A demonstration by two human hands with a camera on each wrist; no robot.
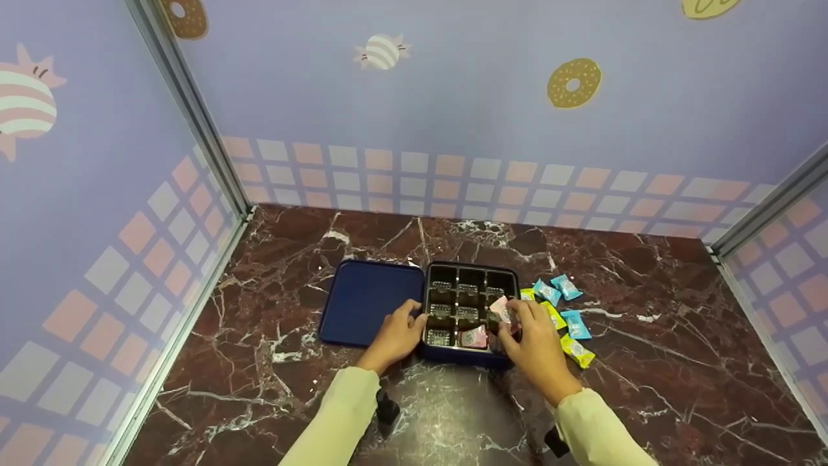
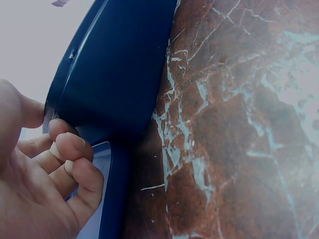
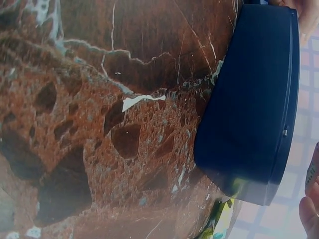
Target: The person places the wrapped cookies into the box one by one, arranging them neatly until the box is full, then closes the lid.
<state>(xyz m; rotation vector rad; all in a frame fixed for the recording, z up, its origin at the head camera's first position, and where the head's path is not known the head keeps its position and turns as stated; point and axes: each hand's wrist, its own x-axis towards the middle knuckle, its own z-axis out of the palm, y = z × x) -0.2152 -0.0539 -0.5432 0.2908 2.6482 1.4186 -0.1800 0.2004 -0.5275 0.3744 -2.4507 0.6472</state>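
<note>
A dark blue tin box [image 1: 471, 268] with a grid of compartments stands on the marble table. My left hand [image 1: 409, 318] grips its left wall; the left wrist view shows the curled fingers [image 2: 70, 147] against the box [image 2: 114, 74]. My right hand [image 1: 514, 316] pinches a pink wrapped candy [image 1: 500, 308] over the box's right column. Another pink candy [image 1: 474, 337] lies in a front compartment. The right wrist view shows the box's outer wall [image 3: 254, 99] and only a sliver of the hand [image 3: 310, 211].
The box's blue lid [image 1: 369, 299] lies flat just left of the box. Several blue and yellow wrapped candies [image 1: 574, 323] are scattered on the table [image 1: 647, 362] right of the box. Patterned walls close in the back and both sides.
</note>
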